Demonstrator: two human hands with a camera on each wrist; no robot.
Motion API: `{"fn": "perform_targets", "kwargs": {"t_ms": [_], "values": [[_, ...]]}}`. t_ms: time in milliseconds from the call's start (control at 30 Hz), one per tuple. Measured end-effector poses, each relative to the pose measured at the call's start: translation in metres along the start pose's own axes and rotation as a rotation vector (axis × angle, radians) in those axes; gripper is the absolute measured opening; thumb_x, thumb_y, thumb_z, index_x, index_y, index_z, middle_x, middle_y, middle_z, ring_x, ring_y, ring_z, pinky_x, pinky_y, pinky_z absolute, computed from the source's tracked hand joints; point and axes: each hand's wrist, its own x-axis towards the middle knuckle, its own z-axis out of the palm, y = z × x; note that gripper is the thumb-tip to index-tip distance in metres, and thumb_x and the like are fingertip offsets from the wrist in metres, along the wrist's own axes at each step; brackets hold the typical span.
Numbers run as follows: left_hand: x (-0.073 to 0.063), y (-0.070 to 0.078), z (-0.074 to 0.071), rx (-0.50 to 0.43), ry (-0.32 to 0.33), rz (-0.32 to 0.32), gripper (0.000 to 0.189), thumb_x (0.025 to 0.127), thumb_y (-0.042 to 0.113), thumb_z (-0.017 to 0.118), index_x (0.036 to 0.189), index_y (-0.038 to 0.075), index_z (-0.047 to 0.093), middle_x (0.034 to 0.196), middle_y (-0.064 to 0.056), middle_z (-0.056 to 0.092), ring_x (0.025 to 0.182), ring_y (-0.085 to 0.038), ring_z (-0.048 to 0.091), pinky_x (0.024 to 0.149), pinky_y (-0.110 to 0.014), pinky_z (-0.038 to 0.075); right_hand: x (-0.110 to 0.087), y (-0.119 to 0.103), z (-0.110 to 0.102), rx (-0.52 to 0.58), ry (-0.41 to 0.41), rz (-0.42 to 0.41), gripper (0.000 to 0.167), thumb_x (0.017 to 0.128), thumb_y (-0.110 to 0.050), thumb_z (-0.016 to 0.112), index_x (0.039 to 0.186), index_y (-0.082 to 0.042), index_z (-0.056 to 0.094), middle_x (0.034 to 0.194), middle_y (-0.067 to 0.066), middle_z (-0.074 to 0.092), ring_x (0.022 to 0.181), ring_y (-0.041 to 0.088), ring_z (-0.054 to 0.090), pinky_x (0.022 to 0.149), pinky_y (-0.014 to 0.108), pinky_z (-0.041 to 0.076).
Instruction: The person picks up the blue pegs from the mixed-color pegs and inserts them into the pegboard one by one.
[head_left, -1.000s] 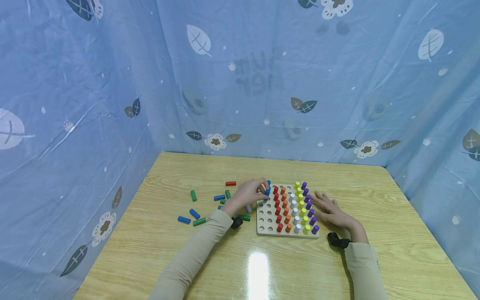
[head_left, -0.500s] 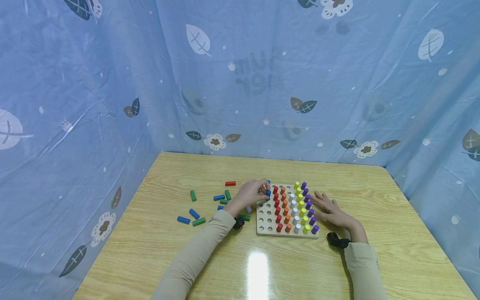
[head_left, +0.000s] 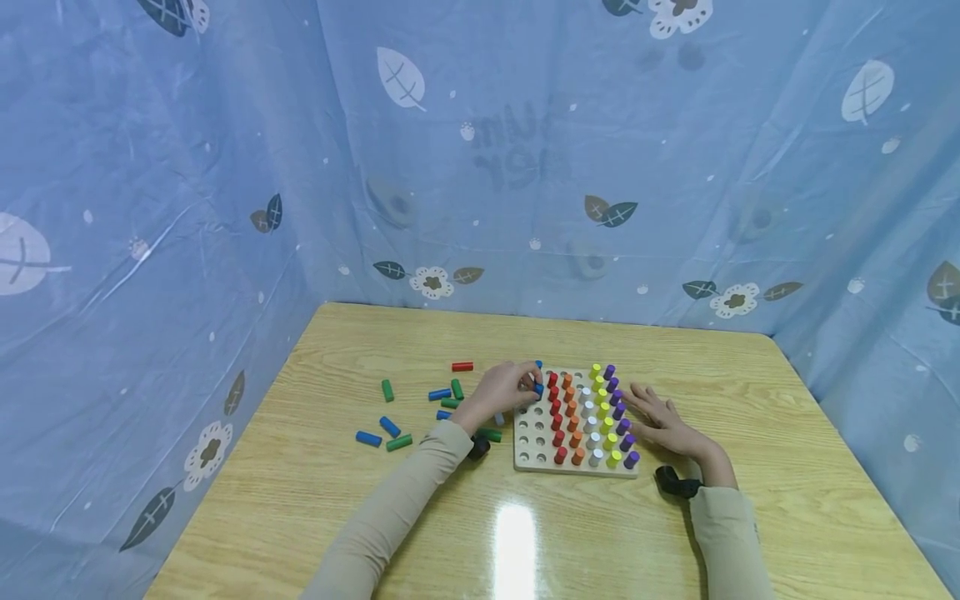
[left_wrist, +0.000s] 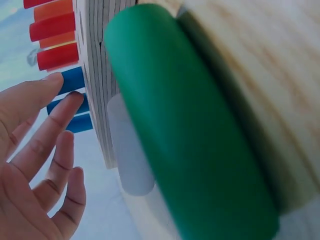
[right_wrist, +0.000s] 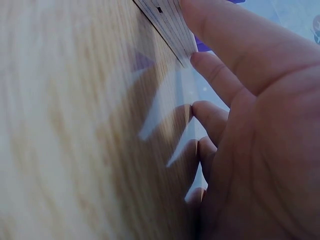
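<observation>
My left hand (head_left: 501, 392) reaches over the left part of a wooden pegboard (head_left: 531, 465) and pinches a blue peg (left_wrist: 73, 80) between thumb and forefinger. In the left wrist view this peg stands out from the board's face, beside other blue pegs (left_wrist: 80, 123). Rows of red (head_left: 557, 422), orange (head_left: 573, 423), white (head_left: 592, 440), yellow (head_left: 607, 425) and purple pegs (head_left: 624, 427) stand upright in the holes. My right hand (head_left: 671, 429) lies at the board's right edge with its fingers spread and holds nothing; its thumb comes right up to the board's side.
Loose green (head_left: 400, 442) and blue pegs (head_left: 368, 438) lie scattered on the table (head_left: 337, 517) left of the board, with one red peg (head_left: 462, 367) behind them. A green peg (left_wrist: 190, 125) and a pale peg (left_wrist: 131, 150) lie close by the board's left side. A blue curtain (head_left: 480, 167) surrounds the table.
My left hand has shifted slightly right and toward me with the blue peg, which now sits a little nearer the red row. The right hand has stayed in place.
</observation>
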Motion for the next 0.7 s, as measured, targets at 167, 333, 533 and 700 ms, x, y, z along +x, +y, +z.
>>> {"fn": "perform_targets", "kwargs": {"t_ms": [167, 333, 533, 700], "values": [[-0.003, -0.003, -0.003, 0.003, 0.002, -0.013, 0.014, 0.087, 0.024, 0.066, 0.1, 0.025, 0.06, 0.088, 0.011, 0.066, 0.078, -0.003, 0.059, 0.068, -0.022, 0.047, 0.0, 0.002, 0.0, 0.007, 0.001, -0.001, 0.058, 0.095, -0.012, 0.05, 0.145, 0.0, 0.023, 0.149, 0.032, -0.001, 0.133, 0.052, -0.016, 0.096, 0.067, -0.019], [-0.005, -0.006, -0.009, 0.001, 0.012, -0.027, 0.016, 0.087, 0.025, 0.065, 0.103, 0.023, 0.062, 0.088, 0.01, 0.065, 0.079, -0.004, 0.059, 0.067, -0.021, 0.047, -0.001, 0.001, 0.0, 0.01, 0.003, 0.003, 0.057, 0.095, -0.011, 0.05, 0.145, 0.0, 0.024, 0.149, 0.032, -0.002, 0.133, 0.052, -0.016, 0.096, 0.067, -0.02], [-0.008, -0.011, -0.015, 0.026, 0.029, -0.023, 0.015, 0.088, 0.027, 0.065, 0.102, 0.023, 0.063, 0.088, 0.011, 0.066, 0.079, -0.005, 0.059, 0.072, -0.025, 0.047, -0.001, -0.001, -0.001, 0.013, 0.002, 0.0, 0.057, 0.095, -0.011, 0.05, 0.145, 0.001, 0.024, 0.149, 0.032, -0.001, 0.132, 0.052, -0.016, 0.095, 0.067, -0.02], [-0.012, -0.015, -0.02, 0.02, 0.031, -0.022, 0.014, 0.088, 0.025, 0.065, 0.101, 0.022, 0.064, 0.089, 0.008, 0.066, 0.079, -0.008, 0.059, 0.072, -0.028, 0.047, -0.001, -0.001, -0.001, 0.027, -0.003, -0.009, 0.057, 0.095, -0.01, 0.049, 0.145, 0.001, 0.023, 0.149, 0.032, -0.001, 0.132, 0.052, -0.017, 0.095, 0.067, -0.021]]}}
